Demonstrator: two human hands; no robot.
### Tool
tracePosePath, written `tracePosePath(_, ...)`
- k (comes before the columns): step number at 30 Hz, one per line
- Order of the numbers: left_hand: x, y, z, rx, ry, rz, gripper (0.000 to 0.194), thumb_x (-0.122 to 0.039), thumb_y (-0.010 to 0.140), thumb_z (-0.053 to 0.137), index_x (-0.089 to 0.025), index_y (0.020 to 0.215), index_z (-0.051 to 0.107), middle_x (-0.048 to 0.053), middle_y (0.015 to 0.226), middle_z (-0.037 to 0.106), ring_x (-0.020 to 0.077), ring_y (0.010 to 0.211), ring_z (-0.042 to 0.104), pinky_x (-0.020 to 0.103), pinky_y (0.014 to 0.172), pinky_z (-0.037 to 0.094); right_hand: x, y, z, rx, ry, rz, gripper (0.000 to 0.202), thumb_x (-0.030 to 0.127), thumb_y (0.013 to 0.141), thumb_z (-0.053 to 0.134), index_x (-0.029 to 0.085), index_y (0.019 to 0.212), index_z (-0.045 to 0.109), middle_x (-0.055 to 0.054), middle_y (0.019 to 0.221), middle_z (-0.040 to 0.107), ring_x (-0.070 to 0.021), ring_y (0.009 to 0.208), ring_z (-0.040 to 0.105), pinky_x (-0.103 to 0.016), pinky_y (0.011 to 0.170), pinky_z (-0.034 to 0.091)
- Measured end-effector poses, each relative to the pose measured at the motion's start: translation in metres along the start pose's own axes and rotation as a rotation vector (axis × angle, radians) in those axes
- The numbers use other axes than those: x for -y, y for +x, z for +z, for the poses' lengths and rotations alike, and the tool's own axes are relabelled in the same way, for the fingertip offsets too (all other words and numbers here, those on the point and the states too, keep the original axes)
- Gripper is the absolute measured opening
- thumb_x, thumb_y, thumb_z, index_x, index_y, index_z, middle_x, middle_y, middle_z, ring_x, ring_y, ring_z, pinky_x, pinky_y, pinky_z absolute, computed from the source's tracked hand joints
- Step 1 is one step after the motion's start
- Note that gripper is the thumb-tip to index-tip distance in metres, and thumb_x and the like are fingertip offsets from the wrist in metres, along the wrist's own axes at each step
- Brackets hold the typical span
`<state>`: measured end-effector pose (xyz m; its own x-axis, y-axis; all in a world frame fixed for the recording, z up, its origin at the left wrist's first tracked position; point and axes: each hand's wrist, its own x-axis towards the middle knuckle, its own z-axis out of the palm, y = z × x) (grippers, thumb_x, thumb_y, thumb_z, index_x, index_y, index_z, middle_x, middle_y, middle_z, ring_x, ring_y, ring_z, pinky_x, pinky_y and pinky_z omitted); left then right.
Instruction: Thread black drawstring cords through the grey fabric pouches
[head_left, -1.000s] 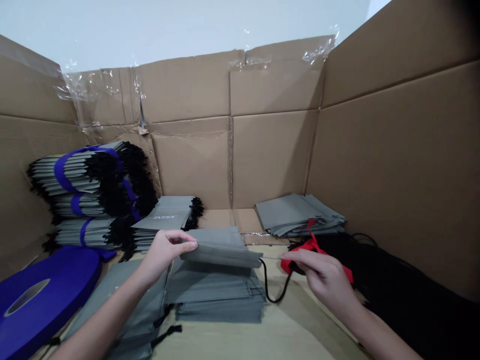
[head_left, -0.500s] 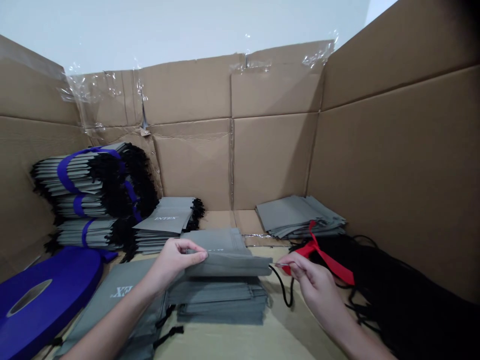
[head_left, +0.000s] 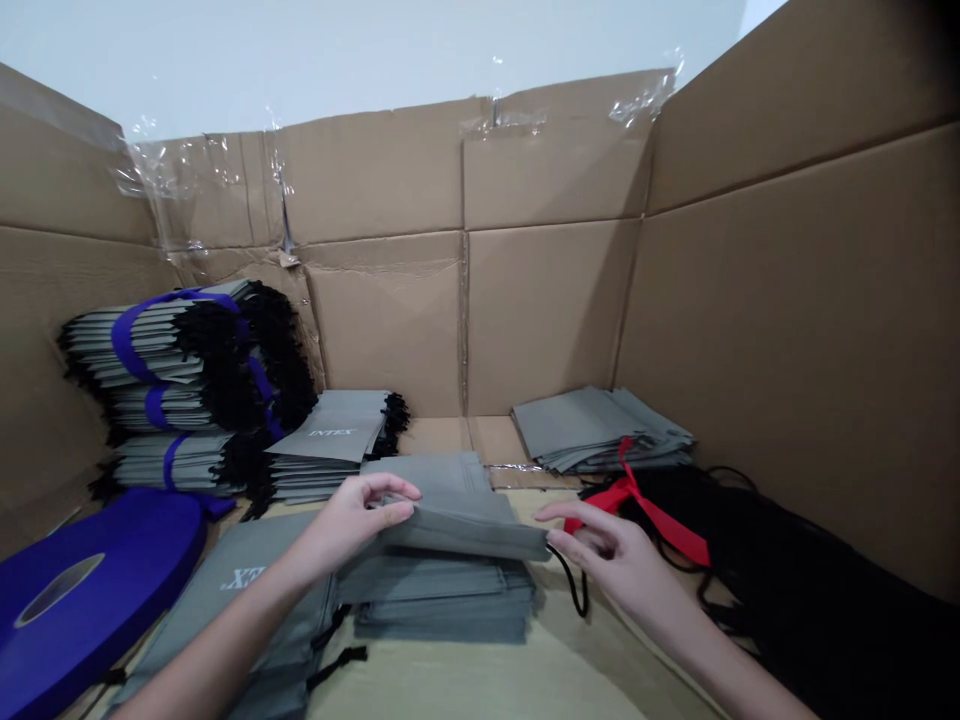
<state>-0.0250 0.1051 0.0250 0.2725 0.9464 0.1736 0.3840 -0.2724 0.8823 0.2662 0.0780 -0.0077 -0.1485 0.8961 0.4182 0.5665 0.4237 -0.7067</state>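
My left hand (head_left: 375,515) pinches the left part of a grey fabric bag (head_left: 465,532) between thumb and fingers, above a stack of grey bags (head_left: 446,610). My right hand (head_left: 604,545) is at the bag's right end, its thumb tip touching the corner and its index finger stretched out apart from the thumb. No tool shows in it. A black cord (head_left: 576,590) hangs in a loop from that end of the bag, just below my right thumb.
Bundles of grey bags with purple bands (head_left: 161,345) stand at the left, behind a purple ribbon roll (head_left: 112,590). Printed bags (head_left: 337,432) lie beside them. At the right are more grey bags (head_left: 574,425), a red ribbon (head_left: 671,525) and black cords (head_left: 817,590). Cardboard walls (head_left: 382,320) surround everything.
The right thumb and index finger have parted, and the thin metal tool between them is out of sight. My right hand has come closer to the bag's end, which has dipped slightly.
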Motion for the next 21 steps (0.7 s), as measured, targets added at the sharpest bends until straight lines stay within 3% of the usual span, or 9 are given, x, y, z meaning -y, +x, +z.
tracePosePath(4,0.005,0.003,-0.010,0.044,-0.049,0.010,0.031,-0.038,0.072,0.063,-0.014,0.092,0.063,0.002,0.080,0.063,0.0144,0.073,0.054,0.023,0.065,0.039,0.006,0.002,0.002,-0.019,0.099,0.084,0.033,0.050,0.077,0.055,0.019,0.073,0.064,0.000,0.059,0.050,-0.0142,0.053,0.043,-0.025,0.047,0.033)
tracePosePath(8,0.016,0.011,-0.019,0.026,-0.128,-0.026,0.027,-0.038,0.066,0.069,-0.013,0.071,0.060,-0.002,0.060,0.057,0.0111,0.058,0.051,0.022,0.058,0.039,0.001,-0.001,0.005,0.065,0.179,0.133,0.030,0.050,0.085,0.047,0.021,0.079,0.056,0.005,0.059,0.034,-0.0118,0.054,0.032,-0.024,0.049,0.024)
tracePosePath(11,0.020,0.013,-0.019,-0.061,-0.199,-0.047,0.029,-0.038,0.062,0.072,-0.013,0.072,0.062,-0.001,0.060,0.058,0.0117,0.057,0.053,0.024,0.060,0.043,-0.004,-0.003,0.007,0.122,0.206,0.161,0.029,0.049,0.089,0.041,0.023,0.085,0.052,0.007,0.058,0.023,-0.0113,0.053,0.023,-0.025,0.048,0.017)
tracePosePath(15,0.020,0.013,-0.015,-0.171,-0.245,-0.011,0.031,-0.039,0.058,0.075,-0.013,0.073,0.066,0.002,0.067,0.064,0.0140,0.063,0.057,0.027,0.065,0.048,-0.008,-0.003,0.008,0.152,0.257,0.145,0.028,0.050,0.090,0.040,0.023,0.085,0.048,0.007,0.060,0.022,-0.0112,0.055,0.022,-0.024,0.049,0.016)
tracePosePath(21,0.020,0.015,-0.012,-0.164,-0.243,-0.010,0.034,-0.044,0.059,0.074,-0.014,0.067,0.060,0.000,0.061,0.060,0.0137,0.059,0.059,0.029,0.063,0.052,-0.015,-0.001,0.011,0.227,0.433,0.186,0.028,0.051,0.090,0.040,0.023,0.085,0.043,0.009,0.057,0.022,-0.0105,0.053,0.018,-0.023,0.047,0.015)
